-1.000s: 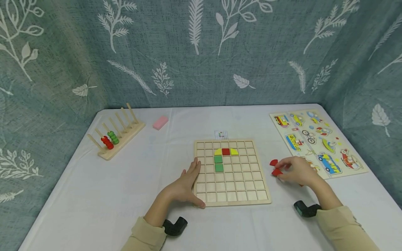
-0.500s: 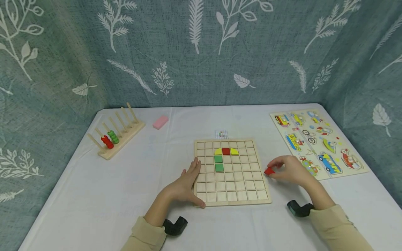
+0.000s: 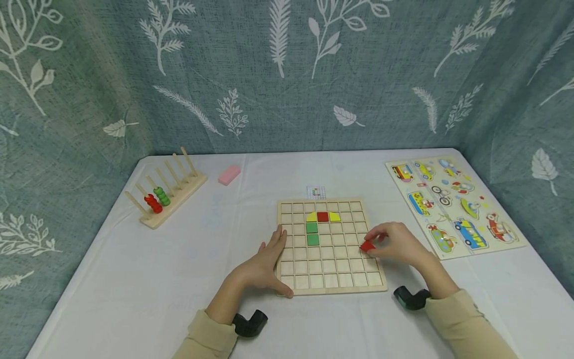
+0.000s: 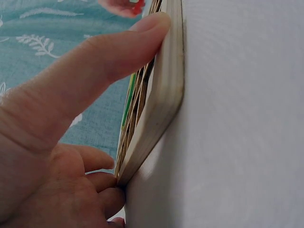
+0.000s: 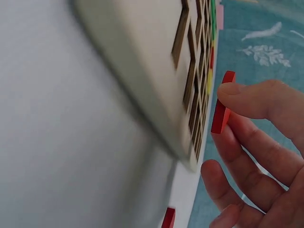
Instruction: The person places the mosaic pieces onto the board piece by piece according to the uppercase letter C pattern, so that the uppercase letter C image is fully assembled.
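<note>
Red tile pinched in right hand over grid board, right side. Left hand flat, steadying board edge. Five tiles seated; most cells bare, perhaps one more red piece offboard.

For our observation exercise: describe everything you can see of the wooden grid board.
The wooden grid board is pale, square and flat on the white table, cut into small square cells. Two yellow, one red and two green tiles fill cells near its top. The left hand rests against its left edge; the right hand holds a red tile over its right side.
</note>
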`<state>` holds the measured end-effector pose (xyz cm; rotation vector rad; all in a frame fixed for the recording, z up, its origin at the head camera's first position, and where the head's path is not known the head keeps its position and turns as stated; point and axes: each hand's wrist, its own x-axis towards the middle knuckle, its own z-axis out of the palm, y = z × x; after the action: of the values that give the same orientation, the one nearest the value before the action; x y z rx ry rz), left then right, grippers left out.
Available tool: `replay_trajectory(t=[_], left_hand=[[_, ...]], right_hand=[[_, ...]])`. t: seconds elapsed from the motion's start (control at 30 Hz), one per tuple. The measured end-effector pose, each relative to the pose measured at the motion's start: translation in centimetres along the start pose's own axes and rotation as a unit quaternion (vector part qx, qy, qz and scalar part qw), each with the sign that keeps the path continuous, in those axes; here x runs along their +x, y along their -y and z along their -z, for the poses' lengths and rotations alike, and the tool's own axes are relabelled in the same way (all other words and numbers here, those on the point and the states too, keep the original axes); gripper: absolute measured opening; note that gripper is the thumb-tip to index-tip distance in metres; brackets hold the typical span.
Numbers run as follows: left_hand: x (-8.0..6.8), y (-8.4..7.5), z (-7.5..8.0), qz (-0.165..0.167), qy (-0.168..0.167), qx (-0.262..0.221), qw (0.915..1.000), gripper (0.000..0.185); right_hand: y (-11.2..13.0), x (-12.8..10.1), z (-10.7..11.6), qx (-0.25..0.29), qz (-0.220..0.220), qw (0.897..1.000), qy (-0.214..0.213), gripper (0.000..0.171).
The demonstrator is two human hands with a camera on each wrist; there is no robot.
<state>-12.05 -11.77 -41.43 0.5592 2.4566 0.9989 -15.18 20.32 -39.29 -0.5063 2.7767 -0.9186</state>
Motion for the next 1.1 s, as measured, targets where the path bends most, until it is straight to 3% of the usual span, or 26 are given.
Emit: replay_trajectory(t=[1.1], left_hand=[[0.0,0.0,-0.1,0.006,-0.004,0.002,1.0,0.132]], right_hand=[[3.7,2.0,-3.7,0.042,0.0,0.998,0.041,0.018]])
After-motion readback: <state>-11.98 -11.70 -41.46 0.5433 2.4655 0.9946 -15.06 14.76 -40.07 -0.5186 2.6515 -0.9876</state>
